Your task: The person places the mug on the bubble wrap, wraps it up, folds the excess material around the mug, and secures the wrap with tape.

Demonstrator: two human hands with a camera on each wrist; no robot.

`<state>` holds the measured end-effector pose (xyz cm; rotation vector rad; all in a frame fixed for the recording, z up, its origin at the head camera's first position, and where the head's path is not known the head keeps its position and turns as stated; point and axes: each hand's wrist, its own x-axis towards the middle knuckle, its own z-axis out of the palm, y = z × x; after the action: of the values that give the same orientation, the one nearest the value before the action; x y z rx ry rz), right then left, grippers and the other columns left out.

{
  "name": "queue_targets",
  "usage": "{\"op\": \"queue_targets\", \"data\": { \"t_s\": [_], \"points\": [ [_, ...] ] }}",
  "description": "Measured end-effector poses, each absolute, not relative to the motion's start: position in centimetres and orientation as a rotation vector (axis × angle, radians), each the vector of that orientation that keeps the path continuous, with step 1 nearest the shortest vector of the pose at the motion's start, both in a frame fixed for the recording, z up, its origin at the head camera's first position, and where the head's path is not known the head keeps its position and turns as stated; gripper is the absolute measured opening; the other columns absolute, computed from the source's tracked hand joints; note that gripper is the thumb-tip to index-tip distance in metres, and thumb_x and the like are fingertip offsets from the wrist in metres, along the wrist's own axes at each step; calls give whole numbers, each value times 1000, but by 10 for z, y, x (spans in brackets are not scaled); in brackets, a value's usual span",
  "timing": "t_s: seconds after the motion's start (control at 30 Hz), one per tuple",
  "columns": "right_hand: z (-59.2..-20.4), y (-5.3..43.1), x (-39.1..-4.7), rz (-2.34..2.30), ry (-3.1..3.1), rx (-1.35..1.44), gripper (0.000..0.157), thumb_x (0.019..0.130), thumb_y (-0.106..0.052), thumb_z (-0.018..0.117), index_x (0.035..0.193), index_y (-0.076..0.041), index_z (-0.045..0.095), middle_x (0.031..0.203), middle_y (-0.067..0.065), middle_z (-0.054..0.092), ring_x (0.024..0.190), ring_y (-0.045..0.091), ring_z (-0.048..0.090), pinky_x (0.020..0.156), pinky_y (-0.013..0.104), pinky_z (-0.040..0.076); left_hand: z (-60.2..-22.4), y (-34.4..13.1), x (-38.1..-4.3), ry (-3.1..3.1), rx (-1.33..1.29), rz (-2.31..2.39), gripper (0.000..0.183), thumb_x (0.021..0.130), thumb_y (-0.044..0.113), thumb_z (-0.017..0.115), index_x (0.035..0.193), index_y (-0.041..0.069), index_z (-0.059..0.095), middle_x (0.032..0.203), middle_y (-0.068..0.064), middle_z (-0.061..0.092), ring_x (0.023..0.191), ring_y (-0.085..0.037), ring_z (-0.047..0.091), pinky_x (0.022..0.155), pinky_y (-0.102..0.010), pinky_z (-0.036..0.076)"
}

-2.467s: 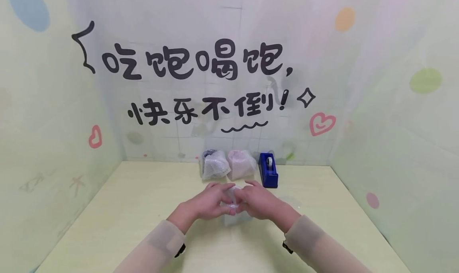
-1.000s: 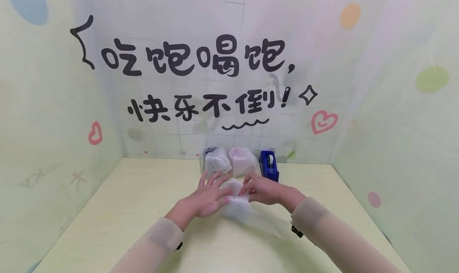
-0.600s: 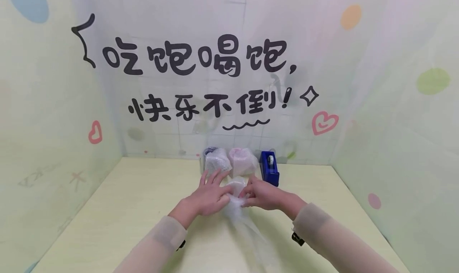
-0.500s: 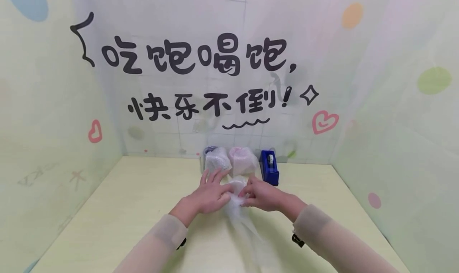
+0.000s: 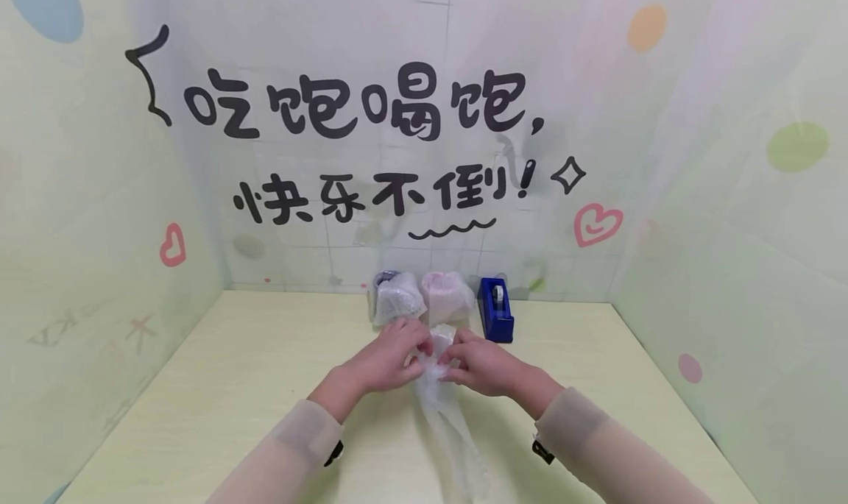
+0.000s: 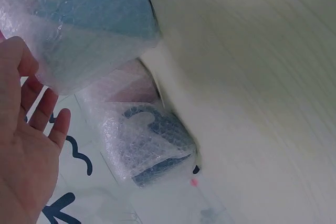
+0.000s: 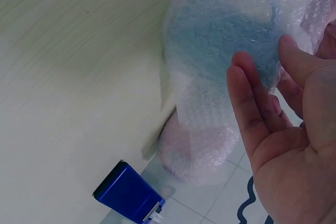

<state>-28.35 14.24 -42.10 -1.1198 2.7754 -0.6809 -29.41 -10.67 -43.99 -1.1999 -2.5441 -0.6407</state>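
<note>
A light-blue mug (image 7: 215, 38) stands on the table between my hands, seen through the bubble wrap (image 5: 433, 394) around it. A loose strip of the wrap trails from the mug toward the table's front. My left hand (image 5: 391, 357) pinches the wrap at the mug's upper left, its other fingers loosely bent in the left wrist view. Opposite it, my right hand (image 5: 490, 364) holds the wrap at the upper right between thumb and fingers. The mug's rim is mostly hidden by the wrap and fingers.
Behind the hands, a dark-blue mug (image 6: 163, 129) and a pink mug (image 5: 445, 294), both in bubble wrap, stand side by side by the back wall. Right of them is a blue tape dispenser (image 5: 497, 313). Printed cloth walls enclose the table (image 5: 265, 364) on three sides.
The loose wrap has swung from the right round to the front of the mug. My left fingers, spread earlier, have drawn in at the wrap. The right hand stays close to the mug.
</note>
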Motion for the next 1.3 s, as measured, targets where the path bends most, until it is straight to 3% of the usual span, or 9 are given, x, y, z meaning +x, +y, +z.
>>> {"op": "queue_targets", "data": {
  "t_s": [0.2,0.47,0.67,0.8,0.93,1.03,1.13,1.2,1.3],
  "points": [
    [-423,140,-279,-669,2800,-1103,23,104,-23,77,114,-4,81,99,3,53,78,4,50,72,22,50,-441,-116,-295,-2401,-1296,-688,11,93,3,81,101,11,84,101,0,75,102,-20,65,94,-35,58],
    [-430,136,-276,-606,2874,-1207,22,105,-22,76,114,-2,80,99,-2,49,75,0,46,71,20,49,-439,-121,-287,-2555,-1295,-738,28,104,17,70,125,5,82,126,-8,75,120,-27,67,107,-46,57],
    [-433,135,-273,-623,2903,-1259,19,103,-17,77,113,-1,80,99,0,51,72,-2,46,67,17,48,-438,-121,-284,-2582,-1275,-707,30,107,30,72,128,11,83,126,-5,74,120,-26,65,106,-45,56],
    [-435,135,-271,-639,2913,-1234,17,103,-15,76,114,-2,79,99,2,51,73,0,49,68,18,51,-440,-117,-283,-2585,-1242,-669,31,107,34,73,127,14,84,121,-5,72,117,-27,64,100,-44,57],
    [-435,136,-268,-764,2899,-1126,29,102,-13,78,121,2,63,101,5,55,76,3,56,70,21,55,-438,-113,-283,-2611,-1205,-664,30,105,34,74,123,13,85,118,-3,70,116,-26,62,99,-42,57],
    [-435,142,-258,-870,2879,-1114,31,101,-10,78,116,-4,52,100,7,58,81,8,66,71,21,59,-438,-112,-284,-2622,-1207,-656,29,105,33,73,121,13,86,117,-2,69,116,-25,62,99,-41,56],
    [-437,150,-242,-758,2883,-1289,23,99,-8,75,109,-10,54,102,4,61,86,12,71,74,22,61,-438,-112,-284,-2631,-1207,-646,29,105,34,73,121,14,86,117,-2,69,116,-25,61,98,-40,56],
    [-440,155,-229,-573,2881,-1468,23,93,-12,75,109,-14,58,106,-1,61,90,12,69,79,24,60,-437,-112,-284,-2645,-1202,-646,30,105,35,73,122,14,86,117,-2,69,115,-24,61,97,-40,56],
    [-445,156,-209,-272,2874,-1666,41,85,-36,83,116,-19,62,108,-8,63,90,7,62,81,23,55,-435,-113,-283,-2670,-1183,-654,30,104,36,73,122,14,86,117,-2,69,115,-24,61,97,-40,56]
  ]
}}
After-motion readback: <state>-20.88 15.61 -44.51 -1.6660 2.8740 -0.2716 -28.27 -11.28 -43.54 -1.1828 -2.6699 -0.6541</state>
